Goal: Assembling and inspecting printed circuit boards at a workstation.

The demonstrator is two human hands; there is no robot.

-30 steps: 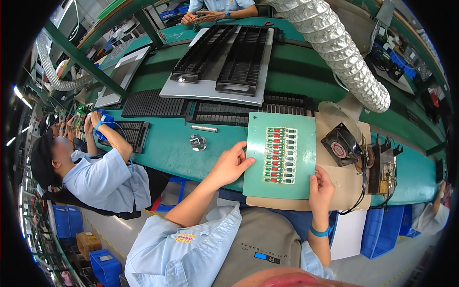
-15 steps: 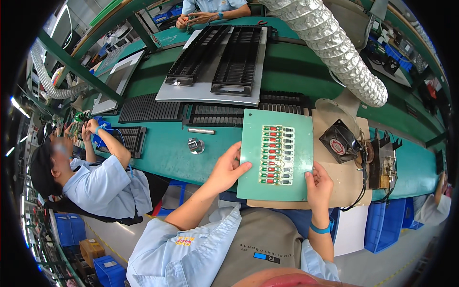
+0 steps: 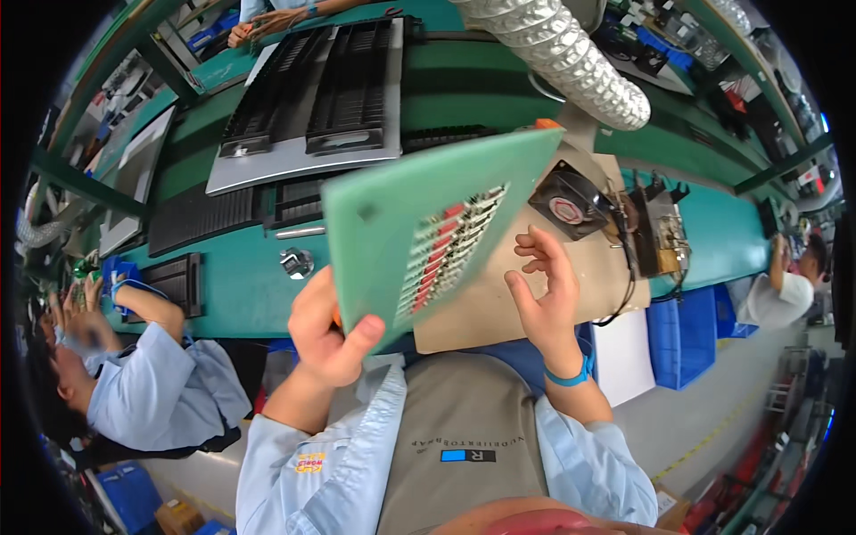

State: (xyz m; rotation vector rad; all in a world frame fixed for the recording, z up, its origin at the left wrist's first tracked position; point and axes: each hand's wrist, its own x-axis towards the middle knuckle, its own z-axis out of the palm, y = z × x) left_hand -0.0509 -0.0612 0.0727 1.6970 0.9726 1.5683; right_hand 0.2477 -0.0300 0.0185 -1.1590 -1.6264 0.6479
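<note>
My left hand (image 3: 325, 334) grips the lower left edge of a green flat board (image 3: 370, 259), its thumb on the front face. The board is raised and tilted above the bench. Set in its middle is a row of small circuit boards (image 3: 450, 250) with red and dark parts, a little blurred. My right hand (image 3: 548, 299) is off the board, to its right, fingers apart and holding nothing. Beneath it lies a brown cardboard sheet (image 3: 473, 321). A black square fan (image 3: 571, 198) stands just beyond that hand. An orange bit (image 3: 546, 123) shows at the board's far right corner.
Right of the fan stands a metal device (image 3: 658, 223) with cables. A foil duct (image 3: 571, 53) hangs overhead. Black slotted trays (image 3: 348, 98) lie at the back. Left of the board are a small metal block (image 3: 296, 262) and a rod (image 3: 300, 232). A co-worker (image 3: 160, 383) sits at left.
The green board has gone from lying nearly flat in both hands to being lifted and tilted in my left hand. My right hand has let go of its edge. The view has shifted right.
</note>
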